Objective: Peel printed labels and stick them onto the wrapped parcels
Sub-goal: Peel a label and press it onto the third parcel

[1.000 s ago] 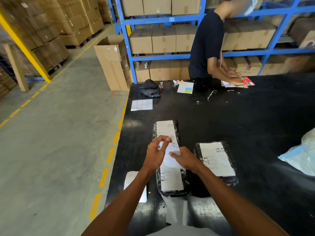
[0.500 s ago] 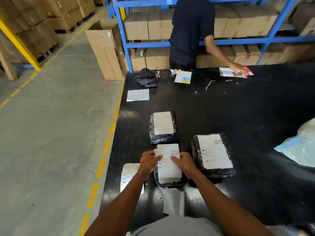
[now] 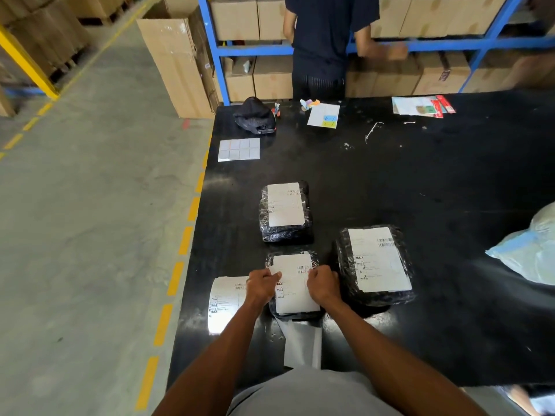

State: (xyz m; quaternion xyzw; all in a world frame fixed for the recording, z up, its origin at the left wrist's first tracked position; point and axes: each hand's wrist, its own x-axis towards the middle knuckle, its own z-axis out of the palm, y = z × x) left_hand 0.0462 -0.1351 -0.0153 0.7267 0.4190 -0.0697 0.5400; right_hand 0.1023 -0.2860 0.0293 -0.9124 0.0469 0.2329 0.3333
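Your left grip (image 3: 262, 285) and right grip (image 3: 322, 284), fingers curled, pinch the label (image 3: 295, 295) down on the near parcel (image 3: 300, 315). Far parcel (image 3: 285, 234) beyond it and big parcel (image 3: 345, 265) right of it are labelled; spare label (image 3: 226, 298) left of it is unused.

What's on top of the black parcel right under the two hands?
A white printed label lies on the parcel; the left hand and right hand hold its sides. The wrap hides what's inside.

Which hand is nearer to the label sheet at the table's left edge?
Left. The left hand is beside the label sheet; the right hand is farther right, across the parcel label.
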